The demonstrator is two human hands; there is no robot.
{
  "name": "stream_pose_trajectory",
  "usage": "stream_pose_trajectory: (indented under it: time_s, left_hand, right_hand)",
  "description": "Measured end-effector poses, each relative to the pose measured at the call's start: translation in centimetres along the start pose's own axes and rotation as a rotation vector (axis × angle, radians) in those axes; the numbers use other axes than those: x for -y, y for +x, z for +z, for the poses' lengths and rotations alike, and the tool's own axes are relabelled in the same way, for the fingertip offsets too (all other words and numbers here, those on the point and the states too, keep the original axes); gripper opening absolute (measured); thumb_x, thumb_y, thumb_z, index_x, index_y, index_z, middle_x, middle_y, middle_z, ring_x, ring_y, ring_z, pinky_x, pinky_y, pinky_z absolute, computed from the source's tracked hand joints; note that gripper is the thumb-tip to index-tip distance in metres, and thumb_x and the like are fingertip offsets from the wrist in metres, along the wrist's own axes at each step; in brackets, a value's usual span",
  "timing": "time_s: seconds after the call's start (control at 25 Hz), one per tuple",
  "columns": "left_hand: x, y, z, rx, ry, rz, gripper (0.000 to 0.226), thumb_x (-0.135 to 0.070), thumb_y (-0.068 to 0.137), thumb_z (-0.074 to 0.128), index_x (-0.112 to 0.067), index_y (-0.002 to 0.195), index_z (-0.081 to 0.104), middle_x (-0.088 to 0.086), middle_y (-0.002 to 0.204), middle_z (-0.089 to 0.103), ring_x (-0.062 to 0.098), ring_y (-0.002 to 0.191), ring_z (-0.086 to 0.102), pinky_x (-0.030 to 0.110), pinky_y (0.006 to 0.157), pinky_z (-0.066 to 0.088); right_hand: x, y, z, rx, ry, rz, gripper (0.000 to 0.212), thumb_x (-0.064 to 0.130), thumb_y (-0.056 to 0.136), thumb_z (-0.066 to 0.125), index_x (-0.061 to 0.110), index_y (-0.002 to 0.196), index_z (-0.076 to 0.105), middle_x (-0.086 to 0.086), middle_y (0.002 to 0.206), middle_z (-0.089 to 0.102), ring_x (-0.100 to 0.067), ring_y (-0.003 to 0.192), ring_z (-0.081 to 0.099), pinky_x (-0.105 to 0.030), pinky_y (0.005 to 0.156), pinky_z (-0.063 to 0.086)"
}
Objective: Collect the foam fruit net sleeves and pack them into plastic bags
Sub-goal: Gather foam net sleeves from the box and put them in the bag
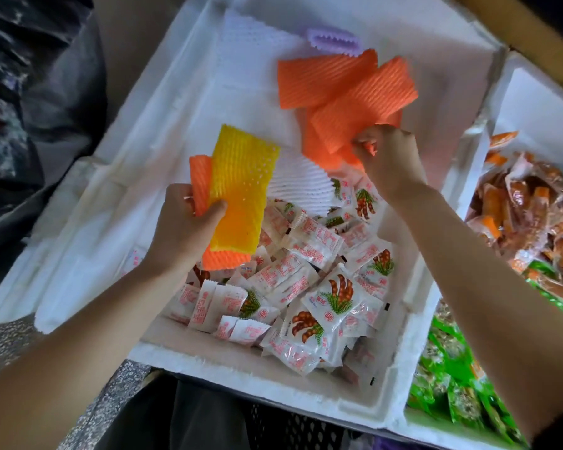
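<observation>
- The left hand (182, 228) has its grip closed on a yellow sleeve (241, 190) stacked over an orange sleeve (200, 183), above the foam box (273, 378)
- The right hand (387, 157) pinches a bunch of orange sleeves (348, 92) in its grip
- Collecting looks partway: a white sleeve (290, 186) on the sachets (306, 254) and a purple sleeve (333, 42) by the far wall remain; bagging not yet done
</observation>
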State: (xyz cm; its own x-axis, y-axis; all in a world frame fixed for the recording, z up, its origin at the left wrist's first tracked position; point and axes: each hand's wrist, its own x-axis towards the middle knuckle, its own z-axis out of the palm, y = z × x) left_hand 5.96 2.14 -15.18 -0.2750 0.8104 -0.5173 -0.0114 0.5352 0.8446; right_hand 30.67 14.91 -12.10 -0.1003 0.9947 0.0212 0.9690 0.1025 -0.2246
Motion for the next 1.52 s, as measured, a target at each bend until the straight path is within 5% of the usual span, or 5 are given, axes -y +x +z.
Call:
stream_pose_trajectory:
  time_s: [0.52,0.72,0.92,1.12,1.52]
  left_hand:
    - [-1.0,-1.6,1.1,0.21,-0.18,0.248,0.04,-0.018,0.082,0.072,-0.011,0.115,0.051,-0.013,0.096,0.067,-0.008,0.083,0.065,0.009,0.064,0.049]
    - [-0.2,-0.7,-0.4,-0.015,-0.009,0.224,0.036,-0.02,0.082,0.07,-0.018,0.109,0.047,-0.016,0.093,0.056,-0.006,0.08,0.057,0.007,0.06,0.044]
    - [0.9,-0.2,-1.6,-0.01,-0.001,0.193,0.039,-0.022,0.08,0.076,-0.015,0.109,0.05,-0.007,0.1,0.061,-0.001,0.087,0.057,0.011,0.064,0.045]
    - [1.4,-0.3,-2.3,-0.015,-0.003,0.179,0.038,-0.018,0.081,0.072,-0.012,0.113,0.052,-0.004,0.103,0.063,0.0,0.089,0.059,0.01,0.064,0.043]
    - [1.1,-4.4,-4.4,-0.047,-0.011,0.245,0.034,-0.01,0.083,0.068,-0.022,0.109,0.05,-0.014,0.092,0.063,-0.013,0.075,0.059,0.002,0.062,0.042]
  right_hand:
    - [11.7,-9.3,0.2,0.201,1.07,0.068,0.018,0.003,0.095,0.048,0.021,0.099,0.047,-0.01,0.099,0.065,-0.014,0.083,0.068,-0.031,0.073,0.058]
    - [8.7,-1.5,1.2,-0.269,0.265,-0.198,0.043,0.007,0.082,0.062,0.001,0.123,0.048,-0.015,0.121,0.054,-0.029,0.112,0.053,-0.035,0.098,0.04]
    - [6.1,7.3,1.5,0.079,-0.224,-0.048,0.108,0.043,0.075,0.073,0.013,0.151,0.002,-0.006,0.159,0.006,-0.033,0.144,0.012,-0.043,0.115,0.011]
    - [7.6,8.0,2.6,0.139,-0.258,-0.162,0.049,0.034,0.088,0.059,0.024,0.134,0.048,-0.013,0.126,0.06,-0.033,0.115,0.055,-0.04,0.093,0.042]
    - [10.1,-7.0,-0.6,0.259,-0.052,-0.242,0.029,0.04,0.093,0.053,0.025,0.117,0.059,-0.004,0.101,0.069,-0.03,0.091,0.064,-0.035,0.071,0.047]
